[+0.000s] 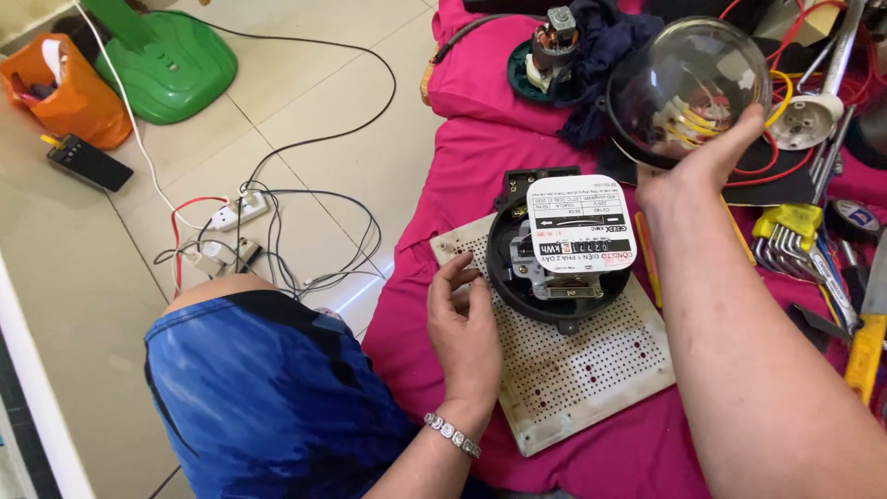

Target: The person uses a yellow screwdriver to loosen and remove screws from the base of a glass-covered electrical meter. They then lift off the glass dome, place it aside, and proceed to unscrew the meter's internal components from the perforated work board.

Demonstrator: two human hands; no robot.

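— How is the light?
— Bright, even daylight; the floor tiles (351, 102) look pale and washed; shadows are soft, a faint one beside the left hand (467, 333) on the perforated board (573, 370).
— Any glare?
— Yes; the clear glass dome (688, 88) in the right hand (702, 166) carries white reflections; the pink cloth (462, 166) is heavily saturated.
— Sharpness?
— Crisp at the centre; lines bow slightly toward the edges; the right forearm, closest to the lens, is a little soft.

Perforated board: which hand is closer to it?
Left. The left hand rests on the perforated board at its left edge, beside the black meter base. The right hand is raised beyond the board, holding the clear glass dome.
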